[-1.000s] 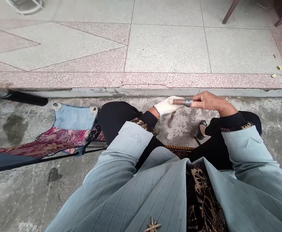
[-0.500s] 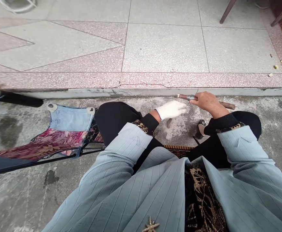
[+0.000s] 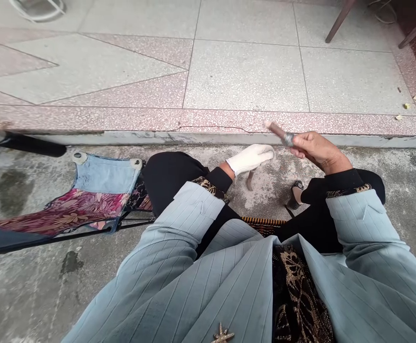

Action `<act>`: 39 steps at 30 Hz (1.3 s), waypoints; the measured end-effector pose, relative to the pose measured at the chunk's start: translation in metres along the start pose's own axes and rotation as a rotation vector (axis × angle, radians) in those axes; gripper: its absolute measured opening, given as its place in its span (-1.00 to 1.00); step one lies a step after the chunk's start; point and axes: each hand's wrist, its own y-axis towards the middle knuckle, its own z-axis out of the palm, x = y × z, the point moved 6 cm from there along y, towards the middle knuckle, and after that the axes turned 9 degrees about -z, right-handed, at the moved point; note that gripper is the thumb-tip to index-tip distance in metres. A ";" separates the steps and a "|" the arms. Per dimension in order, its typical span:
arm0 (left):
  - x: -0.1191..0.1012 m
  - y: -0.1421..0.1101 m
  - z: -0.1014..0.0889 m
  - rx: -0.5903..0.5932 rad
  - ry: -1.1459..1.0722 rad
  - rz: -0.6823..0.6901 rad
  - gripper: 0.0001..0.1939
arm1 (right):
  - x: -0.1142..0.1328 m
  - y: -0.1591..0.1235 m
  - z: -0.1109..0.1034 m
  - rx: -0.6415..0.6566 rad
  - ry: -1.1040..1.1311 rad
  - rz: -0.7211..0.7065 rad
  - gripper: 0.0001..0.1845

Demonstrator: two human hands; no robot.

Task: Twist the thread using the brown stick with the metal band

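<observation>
My right hand is closed round a brown wooden stick. Silvery wire is wound about it just beyond my thumb. The stick's pale cut end points up and to the left, over the step. Wearing a white knitted glove, my left hand is held low over the concrete, left of the stick and apart from it. Its fingers curl downward, and what they hold, if anything, is hidden. A short curved brown piece shows just below the glove; I cannot tell whether the hand grips it.
A low step edge with terrazzo tiles runs across in front of me. At left are a fabric folding seat and a black pole. My shoe rests between the knees. Chair legs stand at upper right.
My right hand has turned, swinging the stick's wired end upward; it lay nearly level before. The gloved left hand's fingers have curled more. The view has shifted slightly.
</observation>
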 end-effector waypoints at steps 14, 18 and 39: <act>-0.005 0.001 0.016 0.111 0.268 0.071 -0.68 | -0.045 0.014 -0.003 0.217 -0.853 0.368 -0.40; -0.006 -0.002 0.002 0.062 0.245 0.072 -0.72 | -0.039 -0.006 0.027 0.698 -0.485 0.324 -0.38; 0.000 0.005 0.025 0.119 0.312 0.107 -0.65 | -0.033 0.021 -0.016 -0.104 -0.716 0.327 -0.46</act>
